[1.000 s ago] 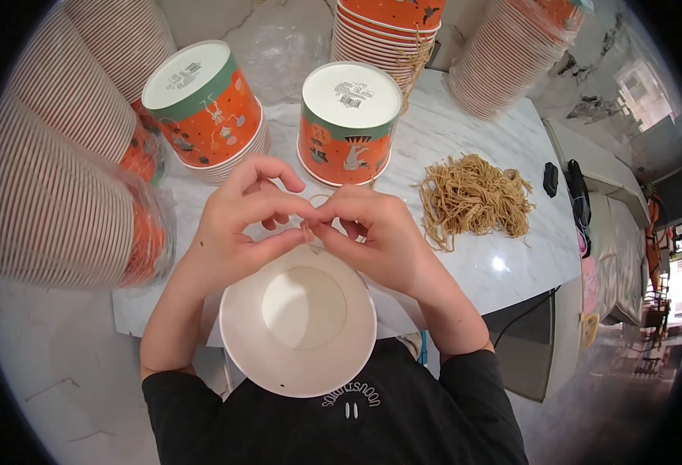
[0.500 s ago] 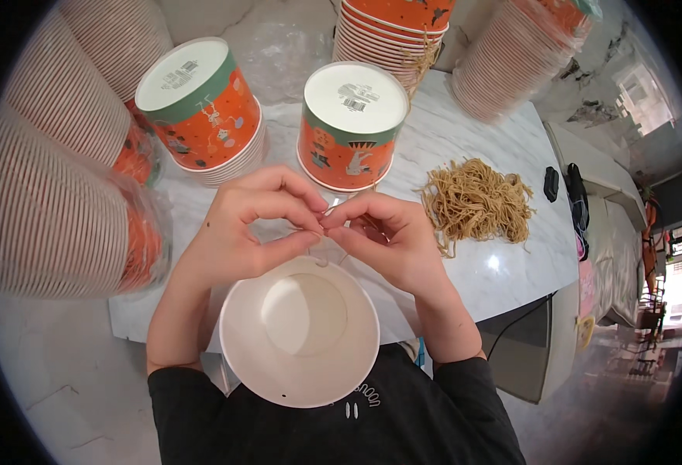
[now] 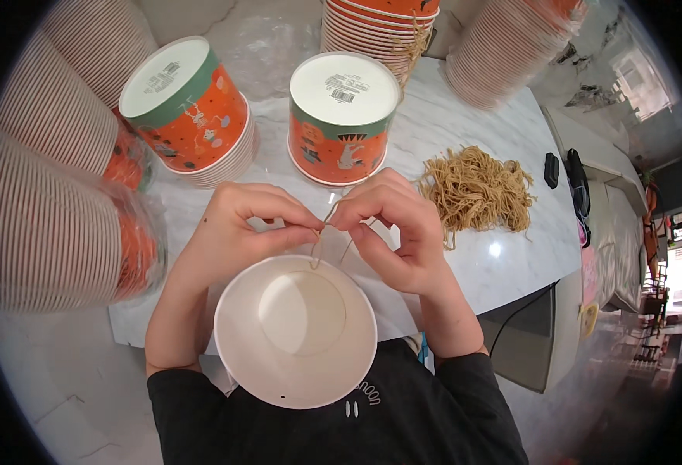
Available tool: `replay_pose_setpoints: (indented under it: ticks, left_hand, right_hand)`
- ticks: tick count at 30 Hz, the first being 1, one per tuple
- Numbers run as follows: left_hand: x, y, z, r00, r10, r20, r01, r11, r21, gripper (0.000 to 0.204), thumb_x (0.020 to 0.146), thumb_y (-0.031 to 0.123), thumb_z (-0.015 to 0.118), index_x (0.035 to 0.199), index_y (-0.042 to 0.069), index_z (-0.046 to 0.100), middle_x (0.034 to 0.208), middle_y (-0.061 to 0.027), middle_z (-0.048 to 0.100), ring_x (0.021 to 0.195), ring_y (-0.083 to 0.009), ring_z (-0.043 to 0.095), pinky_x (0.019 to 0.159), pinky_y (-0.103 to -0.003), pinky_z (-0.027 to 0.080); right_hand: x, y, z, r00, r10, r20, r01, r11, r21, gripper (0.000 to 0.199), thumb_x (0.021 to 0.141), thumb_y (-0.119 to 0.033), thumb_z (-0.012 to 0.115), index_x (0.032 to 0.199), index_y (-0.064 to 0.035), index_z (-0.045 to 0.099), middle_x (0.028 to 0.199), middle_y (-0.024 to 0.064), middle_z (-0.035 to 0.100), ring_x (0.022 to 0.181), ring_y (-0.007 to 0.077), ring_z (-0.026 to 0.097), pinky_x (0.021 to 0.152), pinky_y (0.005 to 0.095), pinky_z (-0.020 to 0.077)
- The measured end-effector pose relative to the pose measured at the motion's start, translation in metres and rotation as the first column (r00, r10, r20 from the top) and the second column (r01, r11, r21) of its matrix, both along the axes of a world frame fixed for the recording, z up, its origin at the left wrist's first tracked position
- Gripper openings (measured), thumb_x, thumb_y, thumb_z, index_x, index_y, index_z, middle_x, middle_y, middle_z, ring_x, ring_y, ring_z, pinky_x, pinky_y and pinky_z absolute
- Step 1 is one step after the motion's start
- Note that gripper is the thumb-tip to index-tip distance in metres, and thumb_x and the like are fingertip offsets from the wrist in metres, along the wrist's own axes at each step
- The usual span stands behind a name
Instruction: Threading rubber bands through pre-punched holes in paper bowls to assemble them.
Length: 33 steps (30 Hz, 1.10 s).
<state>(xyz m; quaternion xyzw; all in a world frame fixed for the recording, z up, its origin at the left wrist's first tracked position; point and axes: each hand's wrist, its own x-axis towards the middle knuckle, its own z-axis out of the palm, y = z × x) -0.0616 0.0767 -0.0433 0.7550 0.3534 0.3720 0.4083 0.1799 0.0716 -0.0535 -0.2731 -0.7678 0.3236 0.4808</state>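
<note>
While the left hand (image 3: pixel 236 232) pinched thin tan cord (image 3: pixel 313 260) mid-frame, I couldn't tell whether the curled right hand (image 3: pixel 403 232) gripped it. Below centre was a white paper bucket (image 3: pixel 302 376).

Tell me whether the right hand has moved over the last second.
Yes: judged against the upturned orange tub ahead of it, the right hand has shifted to the right.
</note>
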Motion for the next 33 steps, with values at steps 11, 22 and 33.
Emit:
replay_pose_setpoints:
  ticks: [11,22,33]
  left_hand:
    - [0.005,-0.001,-0.001,0.973,-0.063,0.224,0.172,0.841,-0.513,0.008,0.081,-0.001,0.08,0.089,0.0,0.077,0.088,-0.0072,0.078,0.082,-0.0113,0.072,0.077,-0.027,0.056]
    - [0.002,0.002,-0.01,0.965,0.018,0.26,0.126,0.841,-0.526,0.011,0.083,0.001,0.081,0.091,0.003,0.073,0.087,-0.0017,0.075,0.08,-0.0062,0.067,0.074,-0.023,0.052]
    - [0.002,0.003,-0.008,0.96,0.023,0.278,0.136,0.83,-0.541,0.011,0.085,0.002,0.081,0.092,0.003,0.072,0.086,0.0,0.073,0.08,-0.0054,0.065,0.074,-0.022,0.051]
  right_hand:
    - [0.003,0.006,-0.006,0.999,0.003,0.042,-0.006,0.998,0.065,0.022,0.072,0.005,0.063,0.09,-0.0048,0.071,0.097,0.0068,0.074,0.091,0.0254,0.065,0.088,0.0357,0.0496]
    - [0.0,0.002,-0.01,0.993,0.035,0.116,-0.036,0.999,0.007,0.017,0.075,-0.002,0.08,0.091,-0.0056,0.074,0.109,0.0076,0.073,0.099,0.0255,0.065,0.089,0.0364,0.0503]
    - [-0.006,0.0,-0.011,0.998,-0.034,0.053,0.033,0.999,0.013,0.017,0.077,-0.001,0.079,0.092,-0.0061,0.073,0.102,0.0052,0.071,0.092,0.0243,0.064,0.082,0.0353,0.0503]
